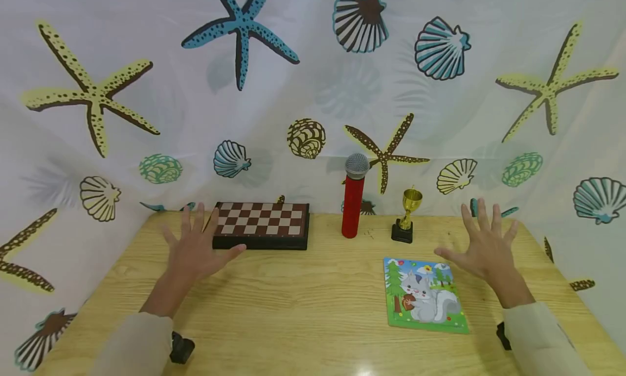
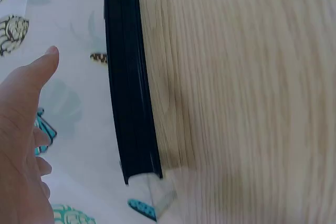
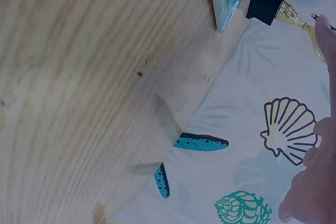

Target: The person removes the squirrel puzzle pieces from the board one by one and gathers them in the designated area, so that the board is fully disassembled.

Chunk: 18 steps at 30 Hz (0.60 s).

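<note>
Apparently, nothing is gripped yet

Cloth bounds the far edge of the surface; wood leaves moving room between the chessboard, back left, and the picture board, front right. The left hand and right hand, fingers splayed, hover near these respectively. The microphone and trophy stand upright behind, seemingly unhandled.

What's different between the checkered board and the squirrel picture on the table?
The checkered board has a pattern of brown and pale squares, while the squirrel picture shows a colourful cartoon scene. The checkered board is thick with black sides; the squirrel picture is a thin panel. The checkered board sits towards the table's far edge, the squirrel picture nearer the person. Both lie flat on the wooden table.
</note>
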Tool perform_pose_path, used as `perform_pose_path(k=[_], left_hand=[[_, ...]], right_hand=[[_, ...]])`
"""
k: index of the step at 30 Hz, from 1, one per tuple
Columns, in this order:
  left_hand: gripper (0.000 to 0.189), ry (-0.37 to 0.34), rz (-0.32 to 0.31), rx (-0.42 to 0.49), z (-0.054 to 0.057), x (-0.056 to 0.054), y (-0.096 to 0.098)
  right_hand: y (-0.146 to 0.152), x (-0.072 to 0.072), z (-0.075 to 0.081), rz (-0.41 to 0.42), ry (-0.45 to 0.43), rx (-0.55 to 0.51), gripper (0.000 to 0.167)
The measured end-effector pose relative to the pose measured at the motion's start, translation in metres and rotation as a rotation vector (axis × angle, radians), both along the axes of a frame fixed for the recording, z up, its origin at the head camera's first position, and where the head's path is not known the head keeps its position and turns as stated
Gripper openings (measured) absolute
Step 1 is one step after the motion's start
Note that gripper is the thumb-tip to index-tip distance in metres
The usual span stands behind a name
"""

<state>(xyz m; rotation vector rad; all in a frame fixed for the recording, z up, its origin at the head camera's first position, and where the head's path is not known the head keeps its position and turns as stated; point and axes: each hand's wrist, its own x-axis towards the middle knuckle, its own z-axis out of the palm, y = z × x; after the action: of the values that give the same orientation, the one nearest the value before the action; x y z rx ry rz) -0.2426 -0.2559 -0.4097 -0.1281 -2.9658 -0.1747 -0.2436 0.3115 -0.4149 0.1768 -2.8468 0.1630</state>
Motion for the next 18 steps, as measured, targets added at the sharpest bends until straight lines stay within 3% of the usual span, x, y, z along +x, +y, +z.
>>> perform_pose_path(k=[7,18], left_hand=[[0.104,0.024,-0.083,-0.019,-0.001,0.007,0.036],[0.097,0.057,-0.291,-0.042,-0.003,0.024,0.108]], right_hand=[[0.001,0.014,-0.001,0.009,0.018,0.014,0.108],[0.001,0.042,-0.004,0.067,-0.008,0.015,0.102]])
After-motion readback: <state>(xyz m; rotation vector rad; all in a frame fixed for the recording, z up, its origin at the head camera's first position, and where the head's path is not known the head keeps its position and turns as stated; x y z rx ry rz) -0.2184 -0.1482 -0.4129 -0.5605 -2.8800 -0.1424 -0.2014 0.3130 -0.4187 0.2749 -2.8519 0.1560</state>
